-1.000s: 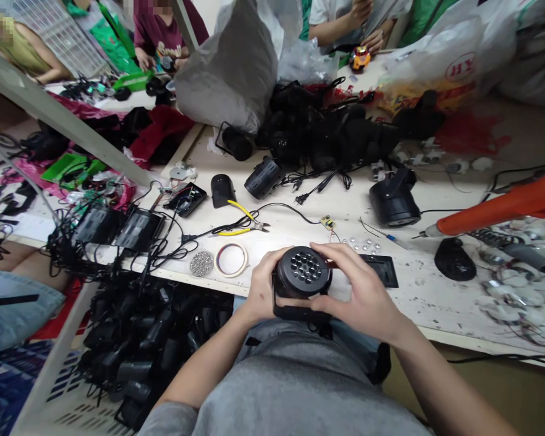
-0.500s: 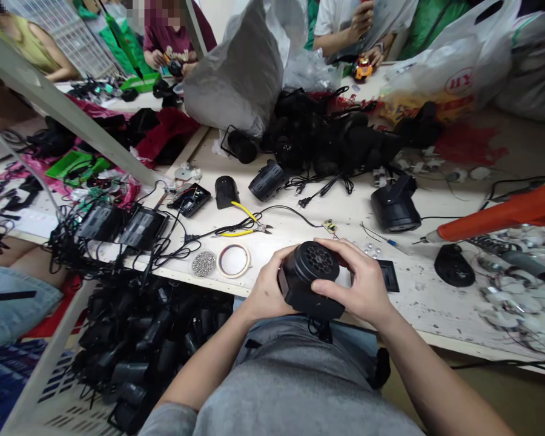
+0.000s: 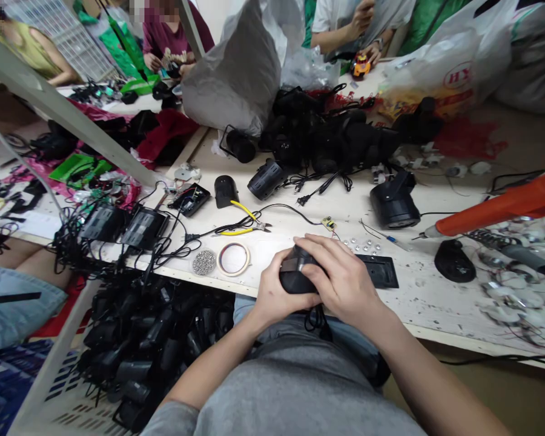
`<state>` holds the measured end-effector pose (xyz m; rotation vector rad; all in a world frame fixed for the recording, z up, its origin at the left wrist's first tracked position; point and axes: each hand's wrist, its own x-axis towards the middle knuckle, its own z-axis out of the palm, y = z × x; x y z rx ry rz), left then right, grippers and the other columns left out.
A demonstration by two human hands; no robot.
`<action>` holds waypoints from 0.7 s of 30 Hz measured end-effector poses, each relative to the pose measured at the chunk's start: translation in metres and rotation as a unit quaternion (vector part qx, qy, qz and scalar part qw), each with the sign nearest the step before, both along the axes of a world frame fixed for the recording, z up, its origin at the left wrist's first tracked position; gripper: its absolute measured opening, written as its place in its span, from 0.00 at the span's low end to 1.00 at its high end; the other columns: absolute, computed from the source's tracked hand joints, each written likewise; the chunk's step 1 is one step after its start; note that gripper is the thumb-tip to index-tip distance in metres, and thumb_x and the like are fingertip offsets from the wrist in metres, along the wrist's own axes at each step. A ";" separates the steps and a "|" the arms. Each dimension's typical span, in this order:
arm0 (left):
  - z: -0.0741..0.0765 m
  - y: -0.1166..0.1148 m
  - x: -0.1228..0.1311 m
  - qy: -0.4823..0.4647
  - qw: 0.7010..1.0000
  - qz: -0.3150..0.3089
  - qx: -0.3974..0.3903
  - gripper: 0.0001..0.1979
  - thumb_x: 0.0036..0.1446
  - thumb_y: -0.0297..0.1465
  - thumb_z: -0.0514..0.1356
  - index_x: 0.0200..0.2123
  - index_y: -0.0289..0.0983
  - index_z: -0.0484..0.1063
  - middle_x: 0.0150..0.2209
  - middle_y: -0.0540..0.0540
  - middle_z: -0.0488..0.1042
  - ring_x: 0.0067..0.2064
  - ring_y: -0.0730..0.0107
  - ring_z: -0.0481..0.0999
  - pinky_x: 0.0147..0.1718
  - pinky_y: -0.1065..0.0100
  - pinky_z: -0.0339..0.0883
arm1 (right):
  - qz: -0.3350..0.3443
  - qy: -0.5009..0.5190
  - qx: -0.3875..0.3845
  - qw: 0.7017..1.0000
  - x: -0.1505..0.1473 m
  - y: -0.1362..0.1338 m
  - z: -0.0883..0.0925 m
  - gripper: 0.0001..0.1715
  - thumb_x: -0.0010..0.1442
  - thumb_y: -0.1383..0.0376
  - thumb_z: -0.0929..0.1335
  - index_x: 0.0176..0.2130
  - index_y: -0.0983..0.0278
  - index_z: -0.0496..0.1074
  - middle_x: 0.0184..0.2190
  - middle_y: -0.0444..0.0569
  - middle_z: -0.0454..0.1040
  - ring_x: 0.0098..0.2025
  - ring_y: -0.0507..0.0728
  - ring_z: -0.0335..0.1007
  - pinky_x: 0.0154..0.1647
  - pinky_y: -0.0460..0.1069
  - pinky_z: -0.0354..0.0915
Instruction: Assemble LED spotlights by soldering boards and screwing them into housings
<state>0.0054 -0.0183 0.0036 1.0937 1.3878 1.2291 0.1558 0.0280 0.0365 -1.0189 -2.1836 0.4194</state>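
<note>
Close to the table's front edge, a black plastic housing (image 3: 295,275) is held between both hands. My left hand (image 3: 272,287) wraps its left side, thumb along the near side. My right hand (image 3: 340,272) lies over the top and right side with fingers bent round it, hiding much of the housing. A black cord hangs below it. Just right of the hands lies a flat black rectangular part (image 3: 381,270). Several small clear lenses (image 3: 366,245) and a small circuit board (image 3: 329,223) rest beyond them.
Yellow-handled cutters (image 3: 247,223), a tape roll (image 3: 233,259) and a dish of screws (image 3: 204,262) lie to the left. An orange electric screwdriver (image 3: 495,206) juts in from the right. A crate of black housings (image 3: 149,339) stands below left. Co-workers sit across the table.
The housing has been turned, so its honeycomb grille no longer shows. My right hand has shifted over its top, uncovering more of the flat rectangular part.
</note>
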 end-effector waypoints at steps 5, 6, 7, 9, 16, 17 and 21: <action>0.000 -0.002 -0.004 0.012 0.997 -0.071 0.030 0.43 0.31 0.34 0.79 0.54 0.39 0.72 0.51 0.41 0.78 0.54 0.50 0.76 0.59 0.53 0.67 | 0.024 0.036 -0.141 0.989 0.012 0.017 0.006 0.22 0.73 0.56 0.57 0.46 0.60 0.76 0.42 0.49 0.81 0.44 0.57 0.78 0.45 0.53 0.72; 0.001 -0.003 -0.004 0.012 0.996 -0.083 0.031 0.44 0.31 0.35 0.79 0.55 0.39 0.71 0.52 0.41 0.78 0.55 0.50 0.76 0.59 0.53 0.67 | 0.023 0.047 -0.153 0.987 0.014 0.018 0.006 0.22 0.72 0.55 0.58 0.43 0.59 0.77 0.40 0.48 0.81 0.42 0.57 0.78 0.44 0.52 0.72; 0.001 -0.005 -0.003 0.011 0.995 -0.096 0.030 0.44 0.32 0.35 0.79 0.55 0.39 0.71 0.53 0.41 0.77 0.55 0.50 0.76 0.59 0.53 0.67 | 0.018 0.060 -0.161 0.985 0.015 0.017 0.005 0.22 0.72 0.54 0.58 0.41 0.59 0.77 0.39 0.48 0.80 0.41 0.57 0.78 0.43 0.52 0.71; 0.002 -0.007 -0.002 0.008 0.994 -0.110 0.026 0.45 0.32 0.37 0.79 0.56 0.40 0.69 0.55 0.40 0.76 0.57 0.50 0.75 0.59 0.53 0.67 | -0.004 0.088 -0.175 0.981 0.017 0.017 0.001 0.22 0.70 0.51 0.60 0.38 0.58 0.77 0.37 0.48 0.80 0.41 0.58 0.78 0.42 0.52 0.71; 0.005 -0.016 -0.002 0.080 0.996 -0.027 0.010 0.47 0.29 0.44 0.79 0.55 0.40 0.71 0.50 0.42 0.78 0.51 0.52 0.78 0.55 0.54 0.71 | -0.020 0.073 -0.182 0.980 0.014 0.023 -0.006 0.32 0.60 0.35 0.61 0.38 0.54 0.78 0.35 0.47 0.82 0.37 0.63 0.78 0.34 0.55 0.70; 0.006 -0.018 -0.002 0.085 0.996 -0.017 0.002 0.46 0.28 0.45 0.79 0.54 0.40 0.72 0.49 0.43 0.79 0.50 0.52 0.79 0.54 0.55 0.72 | -0.020 0.056 -0.163 0.985 0.012 0.022 -0.004 0.33 0.58 0.33 0.62 0.38 0.54 0.78 0.34 0.47 0.81 0.35 0.63 0.78 0.32 0.56 0.70; 0.012 -0.019 -0.004 0.068 0.997 -0.018 -0.012 0.46 0.26 0.46 0.80 0.53 0.41 0.74 0.48 0.44 0.79 0.49 0.53 0.79 0.53 0.57 0.73 | -0.058 0.019 -0.123 0.991 0.009 0.020 0.005 0.34 0.54 0.30 0.63 0.35 0.54 0.77 0.28 0.47 0.79 0.29 0.64 0.75 0.28 0.57 0.68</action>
